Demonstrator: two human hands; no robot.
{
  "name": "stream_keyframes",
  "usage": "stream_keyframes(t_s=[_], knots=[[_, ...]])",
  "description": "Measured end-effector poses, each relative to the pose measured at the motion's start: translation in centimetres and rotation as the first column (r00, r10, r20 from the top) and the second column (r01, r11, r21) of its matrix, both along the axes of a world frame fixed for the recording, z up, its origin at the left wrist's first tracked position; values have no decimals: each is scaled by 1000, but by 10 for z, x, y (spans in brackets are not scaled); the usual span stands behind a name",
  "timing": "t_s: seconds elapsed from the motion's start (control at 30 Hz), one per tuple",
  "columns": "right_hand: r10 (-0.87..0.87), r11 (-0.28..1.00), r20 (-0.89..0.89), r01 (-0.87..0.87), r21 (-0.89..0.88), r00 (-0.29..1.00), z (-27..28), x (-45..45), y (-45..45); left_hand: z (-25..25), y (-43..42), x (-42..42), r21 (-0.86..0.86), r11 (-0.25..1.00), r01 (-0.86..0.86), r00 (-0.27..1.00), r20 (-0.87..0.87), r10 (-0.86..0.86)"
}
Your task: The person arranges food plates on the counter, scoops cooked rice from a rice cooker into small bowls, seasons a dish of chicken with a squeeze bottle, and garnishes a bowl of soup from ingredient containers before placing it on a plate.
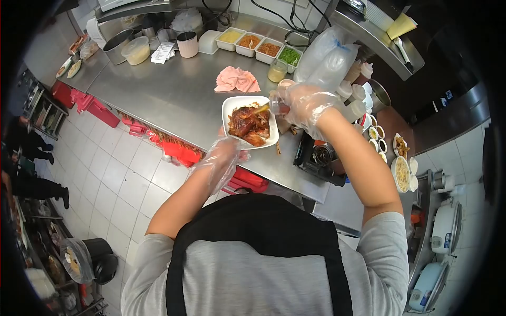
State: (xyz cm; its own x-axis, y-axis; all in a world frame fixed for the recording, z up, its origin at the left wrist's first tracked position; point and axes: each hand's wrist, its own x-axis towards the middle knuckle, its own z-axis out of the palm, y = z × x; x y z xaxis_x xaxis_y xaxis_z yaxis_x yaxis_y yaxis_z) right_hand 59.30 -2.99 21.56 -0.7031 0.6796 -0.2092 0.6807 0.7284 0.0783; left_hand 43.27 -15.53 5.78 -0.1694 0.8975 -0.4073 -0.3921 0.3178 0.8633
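Left hand (225, 152) clasps a smooth, squarish white dish (270, 141). Right hand (308, 105) curls tight round a clear container (276, 103), lengthwise pointing left

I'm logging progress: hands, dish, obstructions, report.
Left hand holding white dish; right hand, clear container. Browned meat inside dish. Pink cloth beyond, apparently clear.

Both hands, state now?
Left hand: closed on the near edge of the white square dish.
Right hand: closed around a small clear container; exact finger placement cannot be told.
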Motion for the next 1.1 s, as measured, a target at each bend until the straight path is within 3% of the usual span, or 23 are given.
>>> stream_keyframes(t_s=[0.03, 0.13, 0.23, 0.33, 0.43, 0.47, 0.5, 0.53, 0.6, 0.67, 0.73, 0.8, 0.87, 0.9, 1.0, 1.07, 1.1], knots=[[-126, 991, -15, 126, 33, 992, 10, -6, -9, -2, -1, -1, -3, 1000, 0, 1000, -1, 0], [-254, 964, 32, 250, 88, 967, 5, -5, -5, -8, 0, -7, -24, 1000, 7, 1000, 11, -7], [-66, 979, 341, 127, -161, 938, 22, -9, -15, -1, -5, -14, 20, 998, 58, 996, 68, -59], [-217, 976, 135, 220, -3, 967, 8, -7, -15, -6, -1, -21, 34, 998, 46, 986, 160, -51], [-314, 947, 6, 313, -69, 949, 16, 1, -16, -13, 5, -29, 12, 998, 56, 982, 178, -58], [-407, 866, -233, 293, -405, 883, 4, 10, -12, -12, 8, -31, 7, 997, 78, 983, 167, -78], [-547, 722, -417, 155, -675, 726, -20, 23, -5, -11, 10, -36, 24, 994, 110, 972, 205, -112], [-697, 557, -516, -78, -827, 497, -30, 38, -3, -10, 12, -41, 45, 987, 152, 958, 241, -158], [-802, 505, -523, -142, -852, 287, -9, 39, -22, 1, 18, -39, 86, 977, 196, 943, 256, -212], [-844, 527, -532, -84, -846, 64, -9, 48, -14, 34, 19, -37, 115, 977, 179, 954, 223, -201], [-741, 670, -671, 50, -741, -24, 1, 64, -2, 42, 30, -42, 185, 953, 239, 937, 213, -276], [-494, 809, -869, 359, -465, -11, -30, 104, 41, 42, 24, -43, 239, 940, 242, 939, 186, -289], [-432, 848, -891, 271, -455, -143, -4, 105, 14, 47, 16, -43, 248, 946, 211, 953, 164, -255], [-323, 866, -941, 370, -337, -103, -15, 116, 28, 44, 11, -47, 210, 958, 197, 958, 166, -234], [-290, 827, -943, 538, -162, 162, -28, 135, 48, 13, 0, -74, 96, 983, 158, 969, 178, -173], [-421, 779, -899, 556, -291, 120, -15, 121, 31, -3, -9, -89, -22, 996, 87, 980, 181, -82], [-320, 793, -914, 598, -115, 249, -65, 141, 85, -7, -14, -93, -78, 996, 32, 987, 163, -19]])
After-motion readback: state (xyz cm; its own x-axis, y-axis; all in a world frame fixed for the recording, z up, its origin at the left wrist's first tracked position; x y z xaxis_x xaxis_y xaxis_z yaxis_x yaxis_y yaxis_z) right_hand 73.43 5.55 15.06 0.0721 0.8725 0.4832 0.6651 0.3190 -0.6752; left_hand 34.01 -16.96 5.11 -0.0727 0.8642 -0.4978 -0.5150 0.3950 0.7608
